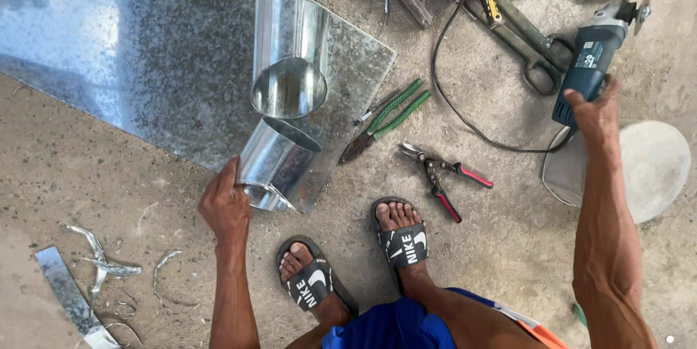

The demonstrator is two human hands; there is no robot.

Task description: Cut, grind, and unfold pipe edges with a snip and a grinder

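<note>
1. A galvanized sheet lies flat on the concrete floor; it looks stiff, with sharp edges.
2. On the sheet's near corner rests a sheet-metal duct elbow, probably light, slick and easily dented. The left hand closes around its lower rim.
3. The right hand wraps the tail of a blue angle grinder, likely heavier, corded.
4. Green-handled snips and red-handled snips lie between.

Sheet-metal workshop, work done on bare concrete floor: galvanized sheet far left, bent duct piece, tin snips, angle grinder far right, metal offcuts near left.
</note>
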